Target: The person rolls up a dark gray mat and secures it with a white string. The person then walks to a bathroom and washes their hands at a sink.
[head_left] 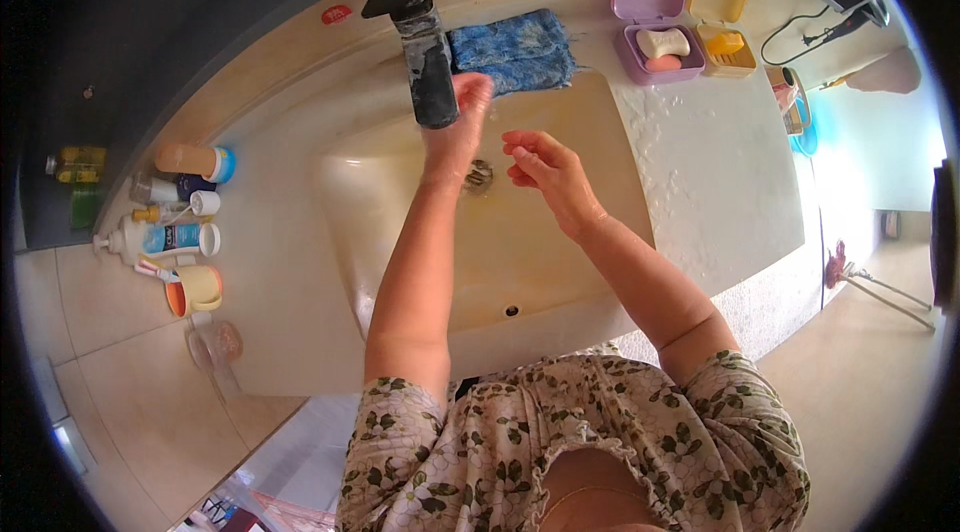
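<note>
A black faucet (pixel 430 72) with a worn, whitish-streaked surface rises behind a cream sink basin (pixel 590 232). Under its spout is my left hand (pixel 462 127), wet and partly covered by the faucet; the fingers that show stretch upward and hold nothing. To its right, over the basin, my right hand (pixel 552 172) hangs with loosely bent fingers a little apart, also without anything in it. Between and below the two hands, the metal drain (pixel 479 176) is partly visible. A folded blue cloth (pixel 515 50) lies on the back rim, just beyond my left hand.
Purple (pixel 660 72) and yellow (pixel 728 62) soap boxes sit lidded-open at the back right, holding soap bars. Water drops dot the right counter (pixel 710 172). Bottles (pixel 170 237), a cup with toothbrushes (pixel 195 289) and a clear container (pixel 215 342) line the left side.
</note>
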Available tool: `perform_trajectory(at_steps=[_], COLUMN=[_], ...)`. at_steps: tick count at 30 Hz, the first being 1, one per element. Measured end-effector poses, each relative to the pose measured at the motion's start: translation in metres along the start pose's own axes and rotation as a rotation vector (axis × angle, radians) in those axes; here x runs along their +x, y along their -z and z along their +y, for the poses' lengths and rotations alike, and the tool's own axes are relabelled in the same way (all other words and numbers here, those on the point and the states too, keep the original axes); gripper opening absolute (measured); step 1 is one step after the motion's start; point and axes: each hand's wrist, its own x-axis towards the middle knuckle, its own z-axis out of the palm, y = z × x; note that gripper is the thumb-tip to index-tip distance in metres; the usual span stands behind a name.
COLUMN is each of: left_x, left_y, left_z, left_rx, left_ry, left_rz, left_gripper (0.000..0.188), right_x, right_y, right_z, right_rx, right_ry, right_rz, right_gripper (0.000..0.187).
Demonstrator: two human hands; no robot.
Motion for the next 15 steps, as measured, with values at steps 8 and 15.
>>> perform_trajectory(at_steps=[8,15], left_x=[0.002,-0.018], left_y=[0.003,0.041], left_z=[-0.006,-0.009], left_rx=[-1.066,-0.927], left_ry=[0.421,0.447], left_rz=[0.059,0.075], left_gripper=[0.029,0.043], right_x=[0.013,0.019], right_y=[0.000,-0.006], right_z=[0.009,0.019], right_rx=[0.415,0.474], right_ry=[-0.196,-0.237], right_rz=[-0.051,-0.047], right_gripper=[0.032,0.029])
